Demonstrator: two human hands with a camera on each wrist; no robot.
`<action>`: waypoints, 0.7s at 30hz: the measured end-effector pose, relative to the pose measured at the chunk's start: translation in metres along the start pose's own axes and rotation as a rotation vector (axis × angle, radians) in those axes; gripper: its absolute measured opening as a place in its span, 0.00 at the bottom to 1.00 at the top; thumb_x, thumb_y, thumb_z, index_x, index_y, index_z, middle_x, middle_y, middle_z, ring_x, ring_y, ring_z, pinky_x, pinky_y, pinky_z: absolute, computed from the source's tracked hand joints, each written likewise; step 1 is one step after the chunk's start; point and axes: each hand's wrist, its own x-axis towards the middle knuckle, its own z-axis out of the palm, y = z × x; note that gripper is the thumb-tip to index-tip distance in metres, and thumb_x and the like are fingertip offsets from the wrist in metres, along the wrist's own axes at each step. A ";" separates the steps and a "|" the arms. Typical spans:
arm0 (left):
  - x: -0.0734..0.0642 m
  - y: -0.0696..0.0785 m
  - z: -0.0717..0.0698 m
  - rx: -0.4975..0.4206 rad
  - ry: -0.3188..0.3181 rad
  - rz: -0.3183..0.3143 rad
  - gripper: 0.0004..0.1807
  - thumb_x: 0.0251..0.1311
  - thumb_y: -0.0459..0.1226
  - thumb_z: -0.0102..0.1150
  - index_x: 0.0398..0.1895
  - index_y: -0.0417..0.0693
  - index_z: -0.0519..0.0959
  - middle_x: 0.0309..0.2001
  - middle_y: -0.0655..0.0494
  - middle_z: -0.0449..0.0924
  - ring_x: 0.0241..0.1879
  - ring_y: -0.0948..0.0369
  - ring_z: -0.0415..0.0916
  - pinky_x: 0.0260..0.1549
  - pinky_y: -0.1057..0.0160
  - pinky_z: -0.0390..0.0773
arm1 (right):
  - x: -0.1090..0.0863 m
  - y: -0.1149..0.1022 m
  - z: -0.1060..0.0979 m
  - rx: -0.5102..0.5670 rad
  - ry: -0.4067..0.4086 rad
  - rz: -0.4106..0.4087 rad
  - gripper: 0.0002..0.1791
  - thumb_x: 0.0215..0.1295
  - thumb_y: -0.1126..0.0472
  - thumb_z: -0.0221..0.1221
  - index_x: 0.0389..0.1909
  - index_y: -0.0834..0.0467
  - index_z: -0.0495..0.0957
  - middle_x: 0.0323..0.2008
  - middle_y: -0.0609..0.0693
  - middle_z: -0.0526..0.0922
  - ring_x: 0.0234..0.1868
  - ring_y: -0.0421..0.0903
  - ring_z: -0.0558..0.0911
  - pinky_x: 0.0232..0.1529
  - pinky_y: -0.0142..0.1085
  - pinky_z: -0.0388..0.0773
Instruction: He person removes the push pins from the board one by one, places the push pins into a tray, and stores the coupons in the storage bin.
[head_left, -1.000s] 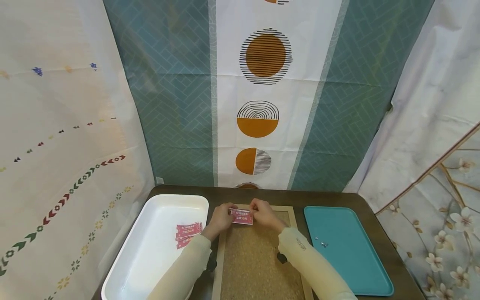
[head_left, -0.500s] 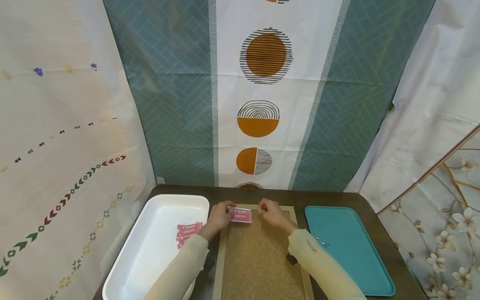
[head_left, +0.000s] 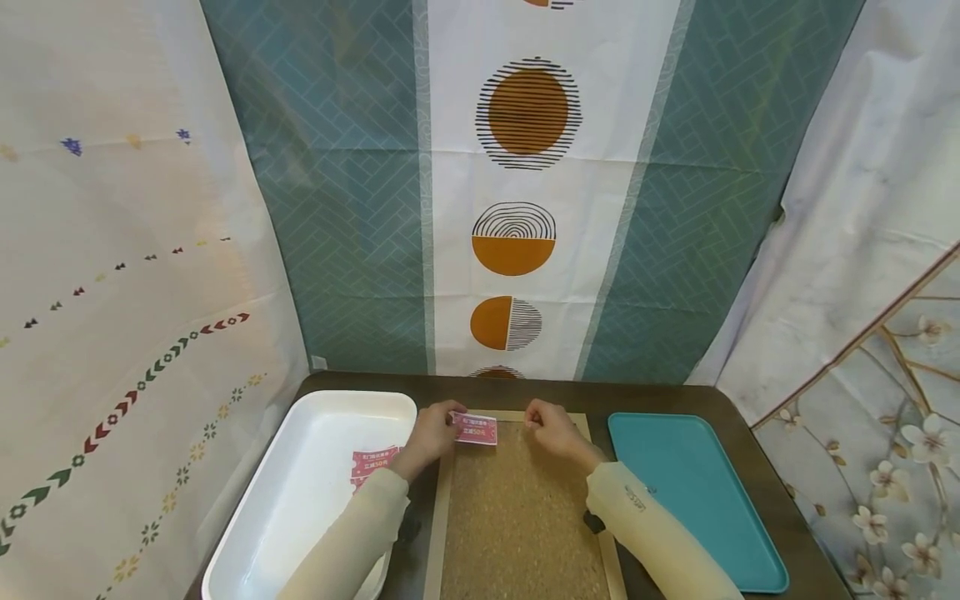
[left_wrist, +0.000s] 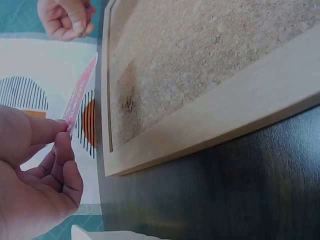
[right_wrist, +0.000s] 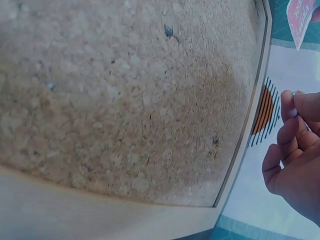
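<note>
My left hand [head_left: 433,429] pinches one end of a pink-and-white paper coupon [head_left: 476,429] between thumb and fingertips. The coupon is held over the far left part of a wood-framed cork board [head_left: 525,517]; in the left wrist view it stands out past the fingertips, apart from the board [left_wrist: 210,65]. My right hand [head_left: 553,427] is over the board's far right part, apart from the coupon. In the right wrist view, its thumb and forefinger pinch a small silvery thumbtack [right_wrist: 294,95], mostly hidden by the fingertips.
A white tray [head_left: 300,483] on the left holds more pink coupons [head_left: 372,461], partly behind the left sleeve. On the right, a teal tray [head_left: 697,492] carries small metal bits [head_left: 651,490]. Patterned cloth [head_left: 360,250] hangs behind the dark table [head_left: 600,396].
My right hand has let go of the coupon's right end and moved right. The left hand has shifted slightly left, still pinching the coupon.
</note>
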 end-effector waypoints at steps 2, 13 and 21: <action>0.000 -0.001 -0.002 0.006 0.016 0.019 0.13 0.67 0.30 0.67 0.54 0.43 0.85 0.35 0.49 0.83 0.32 0.57 0.76 0.26 0.62 0.76 | 0.000 0.002 -0.001 -0.002 0.005 0.004 0.07 0.66 0.75 0.60 0.35 0.59 0.77 0.29 0.48 0.76 0.33 0.44 0.73 0.38 0.39 0.73; -0.005 -0.003 -0.009 0.025 0.031 0.044 0.14 0.65 0.28 0.66 0.53 0.40 0.85 0.29 0.53 0.77 0.28 0.59 0.71 0.25 0.63 0.72 | -0.006 0.010 -0.010 0.009 0.019 0.010 0.09 0.65 0.75 0.61 0.34 0.58 0.77 0.29 0.47 0.76 0.31 0.44 0.73 0.34 0.37 0.73; -0.007 -0.012 -0.012 0.028 0.057 0.049 0.13 0.66 0.28 0.66 0.53 0.42 0.85 0.35 0.50 0.82 0.32 0.58 0.75 0.31 0.60 0.76 | -0.011 0.011 -0.019 0.030 0.012 0.049 0.07 0.69 0.75 0.60 0.36 0.59 0.77 0.29 0.49 0.75 0.31 0.45 0.73 0.30 0.35 0.72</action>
